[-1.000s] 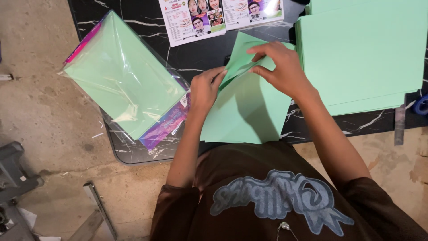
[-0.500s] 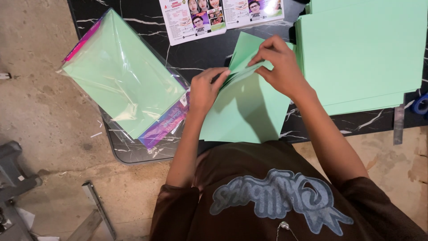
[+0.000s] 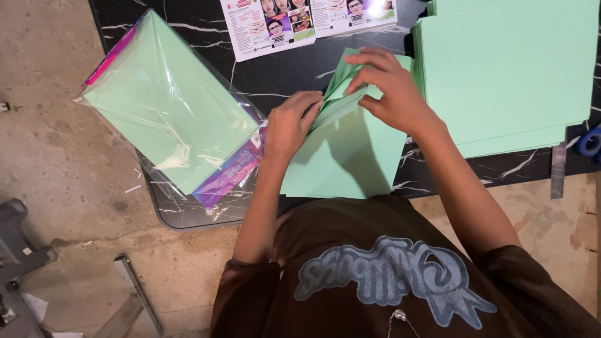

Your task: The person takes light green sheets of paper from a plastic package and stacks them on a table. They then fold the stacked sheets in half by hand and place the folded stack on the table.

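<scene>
Right hand (image 3: 391, 94) shifted, both pinching green paper (image 3: 350, 156)

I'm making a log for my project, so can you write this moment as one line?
left hand: pressing fold | right hand: pinching flap | thing: green paper sheet | nearby: wrapped paper pack, green stack | surface: black marble table

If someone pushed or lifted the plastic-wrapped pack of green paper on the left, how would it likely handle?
The wrapped pack would probably slide easily: its clear film looks glossy and wrinkled on the smooth black marbled table. It likely sags if lifted by one corner, being thin and flat. It will not roll. The left hand rests beside it, on the green sheet.
</scene>
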